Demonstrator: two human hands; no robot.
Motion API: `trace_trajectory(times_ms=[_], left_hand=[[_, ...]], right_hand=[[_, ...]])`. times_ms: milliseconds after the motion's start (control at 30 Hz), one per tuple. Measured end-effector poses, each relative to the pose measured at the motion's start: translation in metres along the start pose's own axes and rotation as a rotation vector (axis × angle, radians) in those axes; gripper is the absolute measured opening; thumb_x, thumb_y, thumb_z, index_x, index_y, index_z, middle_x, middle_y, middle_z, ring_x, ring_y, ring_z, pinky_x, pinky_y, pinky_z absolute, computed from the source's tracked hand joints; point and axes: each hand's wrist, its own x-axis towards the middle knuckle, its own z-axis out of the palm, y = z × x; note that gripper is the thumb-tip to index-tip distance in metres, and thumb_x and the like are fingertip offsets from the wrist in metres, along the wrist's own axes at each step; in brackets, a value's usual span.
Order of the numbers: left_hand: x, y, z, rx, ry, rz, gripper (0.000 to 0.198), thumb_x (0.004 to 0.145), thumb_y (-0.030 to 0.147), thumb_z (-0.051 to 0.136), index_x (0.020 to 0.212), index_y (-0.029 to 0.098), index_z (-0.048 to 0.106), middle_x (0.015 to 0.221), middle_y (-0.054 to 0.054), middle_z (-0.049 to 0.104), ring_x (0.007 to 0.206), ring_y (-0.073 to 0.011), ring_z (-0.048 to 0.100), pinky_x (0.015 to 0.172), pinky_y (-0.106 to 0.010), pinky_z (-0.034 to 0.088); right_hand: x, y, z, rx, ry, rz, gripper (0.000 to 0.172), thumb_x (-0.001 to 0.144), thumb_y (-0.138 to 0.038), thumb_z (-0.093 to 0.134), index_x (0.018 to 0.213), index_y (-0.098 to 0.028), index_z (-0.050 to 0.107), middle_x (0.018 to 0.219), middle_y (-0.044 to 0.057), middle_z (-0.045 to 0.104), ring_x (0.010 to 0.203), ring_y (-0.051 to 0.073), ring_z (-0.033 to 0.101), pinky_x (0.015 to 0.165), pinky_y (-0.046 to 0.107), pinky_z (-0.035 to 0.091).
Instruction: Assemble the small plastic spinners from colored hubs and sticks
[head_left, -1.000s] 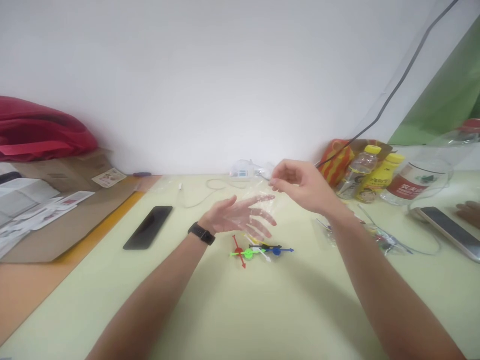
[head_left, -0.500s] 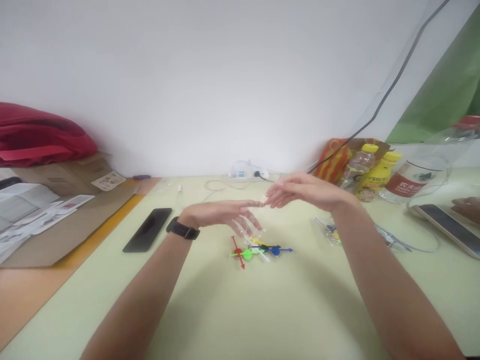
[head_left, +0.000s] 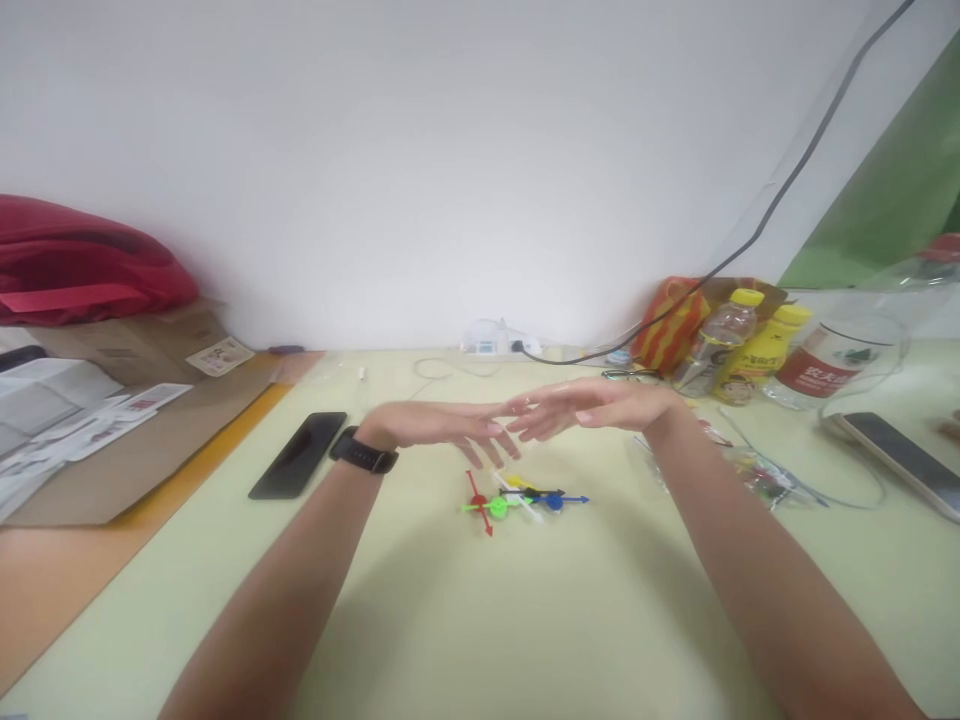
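Both hands hover over the table (head_left: 465, 620), fingertips overlapping in view; whether they touch I cannot tell. My left hand (head_left: 442, 424), a black watch (head_left: 364, 451) on its wrist, has its fingers stretched out and holds nothing. From the other side reaches my right hand (head_left: 592, 408), its fingers extended, holding nothing that I can see. Just below them lies a small cluster of arrow spinners: a red spinner (head_left: 478, 503), a green spinner (head_left: 498, 508), a blue spinner (head_left: 555, 502), plus white, yellow and black ones, partly overlapping.
A black phone (head_left: 298, 456) lies to the left, near cardboard (head_left: 142, 460) with papers. On the right are clear bags of small parts (head_left: 769, 480), a yellow bottle (head_left: 765, 355), a large water bottle (head_left: 825, 365) and another phone (head_left: 904, 460). A dark cable (head_left: 810, 150) runs along the wall.
My right hand has come down and slightly inward, so its fingers now overlap my left hand's fingertips. The left hand and the spinners have hardly moved.
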Motion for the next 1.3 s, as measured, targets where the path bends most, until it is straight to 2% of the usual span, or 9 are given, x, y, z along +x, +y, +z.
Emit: trace_trajectory(times_ms=[133, 300, 633, 700, 833, 900, 1000, 1133, 1300], left_hand=[[-0.003, -0.003, -0.003, -0.017, 0.013, 0.018, 0.056, 0.096, 0.058, 0.057, 0.148, 0.038, 0.051, 0.14, -0.008, 0.064, 0.125, -0.029, 0.062, 0.102, -0.044, 0.052], [-0.01, -0.001, -0.007, 0.003, 0.085, 0.008, 0.054, 0.096, 0.058, 0.058, 0.145, 0.037, 0.054, 0.14, -0.007, 0.064, 0.126, -0.0279, 0.062, 0.105, -0.043, 0.05], [-0.023, -0.013, -0.023, -0.025, 0.272, 0.048, 0.06, 0.097, 0.063, 0.05, 0.15, 0.033, 0.05, 0.141, -0.012, 0.064, 0.121, -0.0274, 0.066, 0.1, -0.04, 0.053], [-0.019, -0.019, -0.026, 0.024, 0.422, 0.094, 0.062, 0.099, 0.063, 0.047, 0.151, 0.03, 0.048, 0.142, -0.013, 0.062, 0.12, -0.0273, 0.066, 0.099, -0.041, 0.053], [0.0, -0.022, -0.021, 0.359, 0.999, 0.244, 0.063, 0.1, 0.06, 0.046, 0.151, 0.023, 0.045, 0.145, -0.015, 0.058, 0.131, -0.0281, 0.057, 0.107, -0.046, 0.046], [0.012, -0.019, -0.012, 0.613, 1.109, 0.314, 0.07, 0.094, 0.06, 0.057, 0.152, 0.022, 0.043, 0.151, -0.015, 0.052, 0.138, -0.0307, 0.048, 0.114, -0.048, 0.039], [0.028, -0.015, 0.006, 0.905, 0.994, 0.386, 0.089, 0.084, 0.064, 0.069, 0.157, 0.023, 0.036, 0.157, -0.015, 0.043, 0.145, -0.035, 0.037, 0.121, -0.051, 0.027], [0.042, -0.018, 0.022, 1.041, 0.898, 0.364, 0.117, 0.071, 0.069, 0.079, 0.162, 0.022, 0.022, 0.158, -0.017, 0.039, 0.146, -0.0417, 0.031, 0.12, -0.057, 0.022], [0.045, -0.027, 0.021, 1.126, 0.906, 0.281, 0.117, 0.075, 0.046, 0.081, 0.164, 0.023, 0.008, 0.152, -0.018, 0.043, 0.136, -0.0421, 0.04, 0.113, -0.055, 0.028]], right_hand=[[0.003, -0.001, 0.001, -0.013, -0.084, 0.014, 0.068, 0.088, -0.057, 0.071, 0.148, -0.033, 0.051, 0.155, 0.009, 0.051, 0.137, 0.027, 0.054, 0.115, 0.049, 0.039], [-0.001, -0.002, 0.001, -0.014, -0.006, 0.046, 0.076, 0.084, -0.062, 0.073, 0.149, -0.03, 0.05, 0.146, 0.011, 0.06, 0.138, 0.028, 0.054, 0.113, 0.049, 0.041], [-0.01, 0.004, -0.009, 0.069, 0.178, 0.013, 0.058, 0.097, -0.054, 0.061, 0.15, -0.031, 0.049, 0.149, 0.01, 0.057, 0.138, 0.026, 0.053, 0.115, 0.05, 0.039], [-0.008, 0.006, -0.01, 0.099, 0.21, 0.003, 0.055, 0.098, -0.051, 0.06, 0.148, -0.029, 0.052, 0.148, 0.011, 0.058, 0.137, 0.026, 0.054, 0.116, 0.05, 0.039], [-0.001, 0.012, -0.011, 0.161, 0.338, 0.047, 0.05, 0.098, -0.049, 0.061, 0.144, -0.029, 0.056, 0.147, 0.01, 0.059, 0.133, 0.026, 0.058, 0.114, 0.051, 0.043], [0.003, 0.015, -0.011, 0.184, 0.404, 0.075, 0.049, 0.099, -0.05, 0.06, 0.144, -0.028, 0.056, 0.146, 0.011, 0.06, 0.13, 0.026, 0.061, 0.113, 0.051, 0.044], [0.008, 0.016, -0.009, 0.2, 0.451, 0.117, 0.051, 0.1, -0.051, 0.057, 0.145, -0.026, 0.055, 0.143, 0.013, 0.062, 0.126, 0.028, 0.064, 0.113, 0.053, 0.045], [0.011, 0.014, -0.005, 0.21, 0.452, 0.137, 0.051, 0.1, -0.052, 0.057, 0.143, -0.025, 0.057, 0.14, 0.013, 0.064, 0.123, 0.029, 0.065, 0.111, 0.054, 0.048], [0.009, 0.01, -0.003, 0.216, 0.438, 0.111, 0.049, 0.1, -0.051, 0.058, 0.141, -0.025, 0.058, 0.137, 0.012, 0.067, 0.122, 0.027, 0.066, 0.113, 0.051, 0.047]])
